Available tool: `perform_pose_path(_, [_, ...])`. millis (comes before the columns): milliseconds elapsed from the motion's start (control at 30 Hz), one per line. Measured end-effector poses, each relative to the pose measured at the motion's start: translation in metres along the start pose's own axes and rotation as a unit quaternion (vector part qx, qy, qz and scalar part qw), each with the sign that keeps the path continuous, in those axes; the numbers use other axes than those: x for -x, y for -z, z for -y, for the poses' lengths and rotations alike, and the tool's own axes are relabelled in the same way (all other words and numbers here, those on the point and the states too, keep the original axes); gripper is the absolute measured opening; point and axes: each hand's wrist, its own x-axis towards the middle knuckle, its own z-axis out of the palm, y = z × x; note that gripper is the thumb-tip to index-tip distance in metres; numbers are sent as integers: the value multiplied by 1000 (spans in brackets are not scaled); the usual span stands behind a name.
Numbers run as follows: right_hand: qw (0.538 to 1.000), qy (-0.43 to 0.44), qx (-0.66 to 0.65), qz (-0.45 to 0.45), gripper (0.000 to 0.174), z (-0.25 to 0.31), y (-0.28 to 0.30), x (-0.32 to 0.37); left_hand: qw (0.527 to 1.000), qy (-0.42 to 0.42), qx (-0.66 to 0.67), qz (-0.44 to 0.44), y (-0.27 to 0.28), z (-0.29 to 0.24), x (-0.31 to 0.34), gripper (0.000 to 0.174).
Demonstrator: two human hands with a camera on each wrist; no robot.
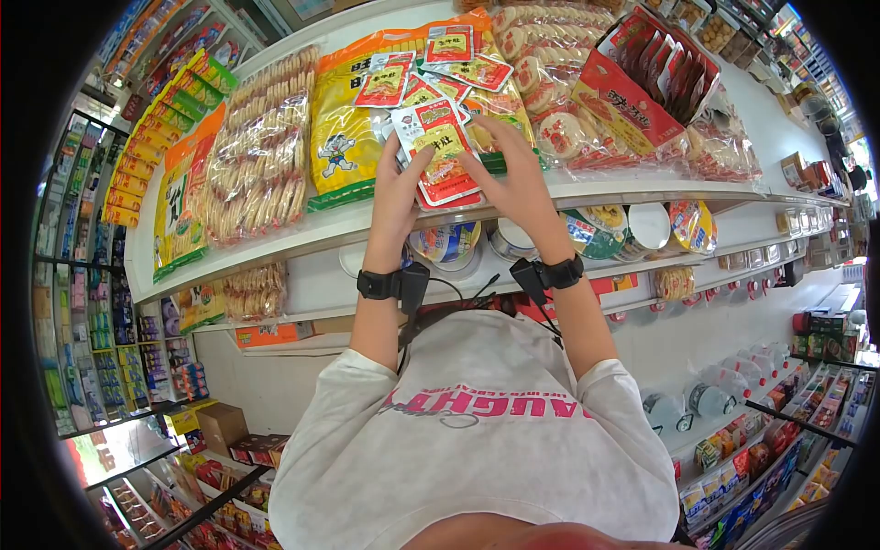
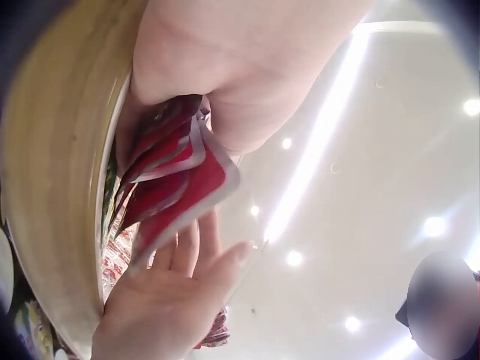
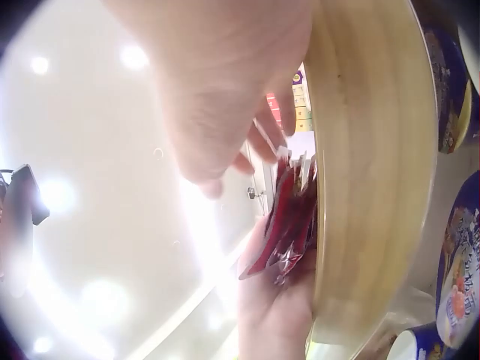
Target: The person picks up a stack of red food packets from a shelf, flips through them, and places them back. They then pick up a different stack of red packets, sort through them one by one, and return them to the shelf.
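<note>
Red and white snack packets (image 1: pixel 445 151) are stacked in my left hand (image 1: pixel 400 188), its thumb lying over the front of the top one. The left wrist view shows several packets (image 2: pixel 206 176) fanned out, gripped at one end by that hand (image 2: pixel 225 60). To their right is my right hand (image 1: pixel 515 179), fingers spread and thumb near the top packet's edge. In the right wrist view the right hand (image 3: pixel 225 97) has loosely extended fingers beside the packets (image 3: pixel 281 225). More loose packets (image 1: pixel 383 84) lie beyond on a large yellow snack bag (image 1: pixel 339 124).
Clear bags of round crackers (image 1: pixel 261 147) lie left on the shelf. An open red box (image 1: pixel 628 110) of dark packets sits on cracker bags at right. The shelf's front edge (image 1: pixel 321 223) runs beneath my hands, with round tubs (image 1: pixel 446 243) on the level below.
</note>
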Motion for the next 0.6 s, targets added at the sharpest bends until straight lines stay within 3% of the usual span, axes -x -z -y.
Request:
perform_pose_path(33, [999,-26,34,-25,61,0,-3,-1,1000,-3,5,-4,1,1,-1,51])
perform_pose_path(133, [993,-83,-12,88,83,5,1,-3,1000,-14,16,-19,6,6,-4,56])
perform_pose_path(233, [993,-7,33,113,92,5,2,1,998,-37,23,-38,2,2,-2,71])
perform_pose_path(400, [990,11,18,138,101,4,7,-1,997,-47,24,-64,2,2,-2,95])
perform_pose_path(600, [986,17,9,163,103,3,10,0,998,-26,47,-38,6,-1,-5,91])
